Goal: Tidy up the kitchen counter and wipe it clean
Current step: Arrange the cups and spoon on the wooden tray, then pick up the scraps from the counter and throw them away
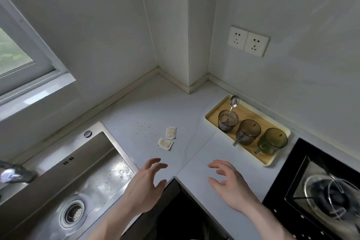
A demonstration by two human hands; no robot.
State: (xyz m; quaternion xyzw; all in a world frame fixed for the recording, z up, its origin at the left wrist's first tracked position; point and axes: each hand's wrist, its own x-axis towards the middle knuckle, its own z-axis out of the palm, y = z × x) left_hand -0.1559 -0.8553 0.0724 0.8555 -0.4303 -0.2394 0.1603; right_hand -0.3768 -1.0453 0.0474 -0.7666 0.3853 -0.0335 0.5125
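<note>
Two white walls meet at a corner column above a pale L-shaped bench (194,115). Window (17,52): upper left, frosted pane, greenery outside. Double wall socket (248,41): on the right wall, above the tray.

Sink (81,181): steel, set into the bench at left, round drain in its floor, crumbs scattered on its right side; blurred tap (13,173) at the left edge. Gas hob (319,191): black glass, at the right edge, one burner in view.

Tray (272,161): yellow rim, wooden floor, on the bench beside the right wall. It carries three tinted glass mugs in a row: far mug (228,121) with a metal spoon (232,105) standing in it, middle mug (249,131), near mug (274,140).

Two torn paper sachets (167,138): lying flat on the bench between sink and tray, just beside each other. Loose grains (142,126): strewn on the bench just left of the sachets, a few trailing toward the front edge.

Left hand (146,185): over the bench's front edge near the sink corner, grip apart, fingers spread and lightly curved, holding nothing. Right hand (229,183): over the bench nearer the hob, grip apart, holding nothing. Sachets and grains lie beyond the left fingertips, apart from them; the tray lies beyond the right hand, to its right.
</note>
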